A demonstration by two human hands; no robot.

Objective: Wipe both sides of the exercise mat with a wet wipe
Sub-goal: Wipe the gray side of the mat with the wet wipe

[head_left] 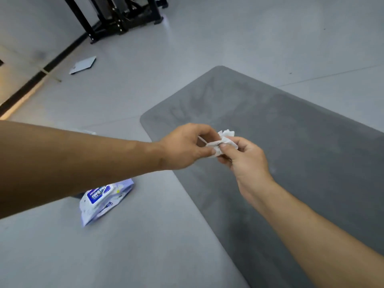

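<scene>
**Over the exercise mat [291, 163], a wet wipe [223, 142] is held**

The wipe is pinched between left hand [182, 146] and right hand [247, 161] near the mat's left edge. A wipe pack [106, 199] is laid on the floor [270, 38] left of the mat; a flat panel [83, 65] and an equipment frame [124, 15] are seen behind the mat, farther left.

light: even, soft, cool | glow: warm strip [19, 99] far left | blur: wipes pack [106, 199] smeared | edges: wide-angle bend
</scene>
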